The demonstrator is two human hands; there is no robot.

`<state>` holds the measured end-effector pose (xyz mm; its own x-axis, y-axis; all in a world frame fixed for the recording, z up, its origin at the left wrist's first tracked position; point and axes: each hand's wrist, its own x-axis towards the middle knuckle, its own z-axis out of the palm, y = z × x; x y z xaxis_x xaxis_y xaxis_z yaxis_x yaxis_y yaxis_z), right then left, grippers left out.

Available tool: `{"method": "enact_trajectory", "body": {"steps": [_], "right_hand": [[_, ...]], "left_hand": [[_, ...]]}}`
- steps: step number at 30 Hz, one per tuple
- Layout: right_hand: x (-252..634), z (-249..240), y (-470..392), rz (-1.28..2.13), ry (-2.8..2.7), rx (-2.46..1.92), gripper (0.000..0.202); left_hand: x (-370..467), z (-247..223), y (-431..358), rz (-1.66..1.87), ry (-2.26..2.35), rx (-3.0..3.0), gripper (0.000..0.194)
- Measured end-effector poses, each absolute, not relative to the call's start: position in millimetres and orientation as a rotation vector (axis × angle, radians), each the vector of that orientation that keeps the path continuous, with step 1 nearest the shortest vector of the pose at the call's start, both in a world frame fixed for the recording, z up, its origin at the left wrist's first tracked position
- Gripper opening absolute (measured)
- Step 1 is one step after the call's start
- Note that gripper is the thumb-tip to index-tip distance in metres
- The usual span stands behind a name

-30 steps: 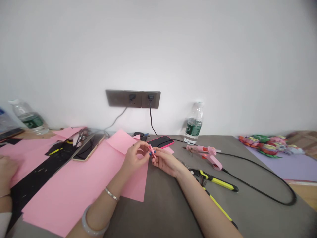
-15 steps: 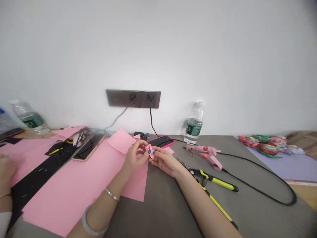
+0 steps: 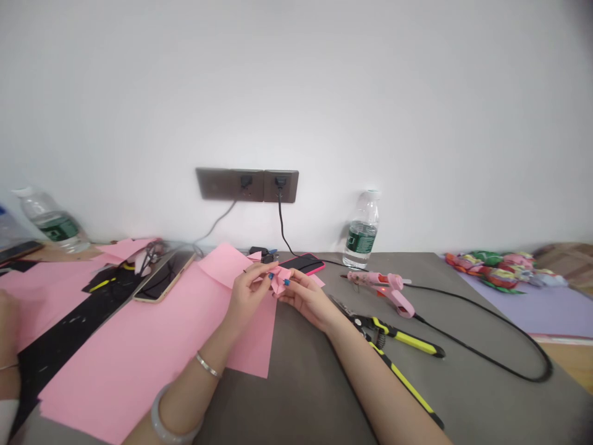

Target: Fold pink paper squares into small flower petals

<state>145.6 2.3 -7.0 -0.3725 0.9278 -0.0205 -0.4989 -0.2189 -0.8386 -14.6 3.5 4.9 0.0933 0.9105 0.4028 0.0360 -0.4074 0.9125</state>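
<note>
A small folded pink paper piece (image 3: 278, 279) is pinched between my two hands, above the grey table (image 3: 306, 377). My left hand (image 3: 250, 290) grips it from the left with thumb and fingertips, the blue thumbnail showing. From the right, my right hand (image 3: 306, 298) holds its other side, thumb on the near face. Its exact folded shape is partly covered by my fingers. Pink paper sheets (image 3: 152, 346) lie under and beside my left forearm. Behind my hands rests a phone with a pink case (image 3: 303, 264).
Right of my arm lie yellow-handled pliers (image 3: 403, 337) and a pink glue gun (image 3: 380, 284) with a looping black cord. A water bottle (image 3: 361, 232) stands by the wall. Another phone (image 3: 164, 278) rests on the left. Colourful paper flowers (image 3: 504, 269) sit far right. Another person's hand (image 3: 8, 324) shows at left.
My left fingers have shifted on the pink paper piece, which has turned and looks more spread open at the top. Both hands stay in about the same place.
</note>
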Motion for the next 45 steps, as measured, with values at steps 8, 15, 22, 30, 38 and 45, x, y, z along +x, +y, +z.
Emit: {"method": "enact_trajectory", "body": {"steps": [8, 15, 22, 30, 38, 45], "right_hand": [[141.4, -3.9, -0.5, 1.453, -1.192, -0.645, 0.033], [141.7, -9.4, 2.0, 1.156, -1.341, -0.733, 0.028], [141.5, -9.6, -1.1, 1.093, -1.392, -0.786, 0.033], [142.5, -6.4, 1.6, 1.252, -1.292, -0.841, 0.031], [147.6, -13.8, 6.2, 1.445, -1.191, -0.736, 0.031], [147.6, -14.2, 6.0, 1.508, -1.142, -0.734, 0.032]], "left_hand": [[-14.0, 8.9, 1.9, 1.403, 1.027, 1.589, 0.017], [-11.1, 9.5, 1.3, 1.413, 0.987, 1.643, 0.016], [-8.7, 4.3, 2.1, 1.410, 1.008, 1.584, 0.012], [-9.9, 4.4, 3.0, 1.377, 0.883, 1.551, 0.008], [-8.9, 4.3, 5.9, 1.321, 0.833, 1.422, 0.023], [-9.2, 8.4, 5.9, 1.259, 0.833, 1.371, 0.027]]}}
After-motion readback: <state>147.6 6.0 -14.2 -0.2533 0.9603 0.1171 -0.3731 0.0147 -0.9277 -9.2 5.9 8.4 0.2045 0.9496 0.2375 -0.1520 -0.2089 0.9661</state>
